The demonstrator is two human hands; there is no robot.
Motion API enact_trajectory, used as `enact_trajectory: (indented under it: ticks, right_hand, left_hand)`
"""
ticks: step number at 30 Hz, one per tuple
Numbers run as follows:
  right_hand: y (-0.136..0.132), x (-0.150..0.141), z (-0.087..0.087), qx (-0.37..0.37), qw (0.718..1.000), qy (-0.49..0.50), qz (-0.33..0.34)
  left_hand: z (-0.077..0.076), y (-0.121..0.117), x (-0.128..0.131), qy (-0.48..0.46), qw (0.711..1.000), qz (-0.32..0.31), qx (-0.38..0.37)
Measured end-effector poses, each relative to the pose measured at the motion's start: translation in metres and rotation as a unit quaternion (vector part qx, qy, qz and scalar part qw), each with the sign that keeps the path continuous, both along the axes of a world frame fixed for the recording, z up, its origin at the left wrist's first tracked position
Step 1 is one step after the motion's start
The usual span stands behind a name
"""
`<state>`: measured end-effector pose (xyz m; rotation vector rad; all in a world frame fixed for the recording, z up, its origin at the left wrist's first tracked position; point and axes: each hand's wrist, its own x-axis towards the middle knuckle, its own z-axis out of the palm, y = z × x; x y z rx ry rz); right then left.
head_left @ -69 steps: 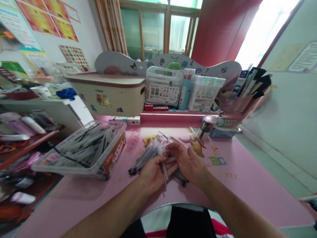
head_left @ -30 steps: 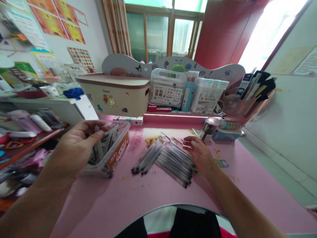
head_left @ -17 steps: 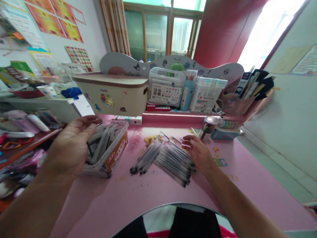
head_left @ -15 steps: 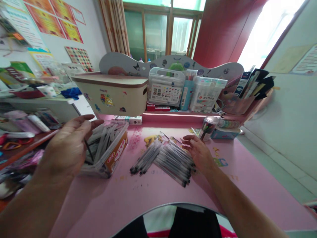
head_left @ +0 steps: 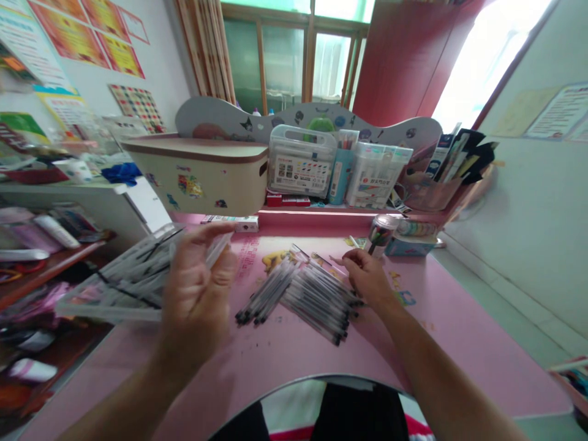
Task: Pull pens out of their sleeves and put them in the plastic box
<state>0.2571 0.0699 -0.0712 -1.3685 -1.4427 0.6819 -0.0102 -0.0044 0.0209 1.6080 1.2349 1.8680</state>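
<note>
From where I sit, my left hand (head_left: 195,294) is raised beside the plastic box (head_left: 110,313), thumb and forefinger apart around a pale strip; blur hides whether they pinch it or it lies behind. My right hand (head_left: 370,278) is low, fingers curled by the upper right of the wider bundle (head_left: 316,300) — I cannot tell if they grip anything. That bundle and the narrower bundle (head_left: 269,291) lie on the pink desk (head_left: 271,373), their pens roughly side by side, probably so the dark ends stay together — and the box seems set left for easy reach
</note>
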Motion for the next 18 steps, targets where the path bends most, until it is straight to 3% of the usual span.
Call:
enact_trajectory:
  ticks: [4, 7, 10, 13, 18]
  right_hand:
    - [0.003, 0.007, 0.001, -0.005, 0.972, -0.232, 0.026]
    - [0.003, 0.011, -0.003, -0.017, 0.954, -0.289, 0.075]
    - [0.002, 0.013, -0.01, -0.016, 0.947, -0.313, 0.072]
    - [0.002, 0.015, -0.016, -0.039, 0.934, -0.35, 0.055]
    - [0.003, 0.012, -0.014, -0.08, 0.914, -0.394, 0.049]
  left_hand:
    - [-0.017, 0.008, 0.023, 0.131, 0.989, -0.065, 0.038]
    - [-0.021, 0.016, 0.037, 0.14, 0.983, -0.115, -0.009]
    - [-0.027, 0.021, 0.052, 0.054, 0.97, -0.199, -0.125]
    - [-0.044, 0.025, 0.065, -0.067, 0.931, -0.26, -0.248]
    - [-0.074, 0.03, 0.076, -0.166, 0.902, -0.246, -0.315]
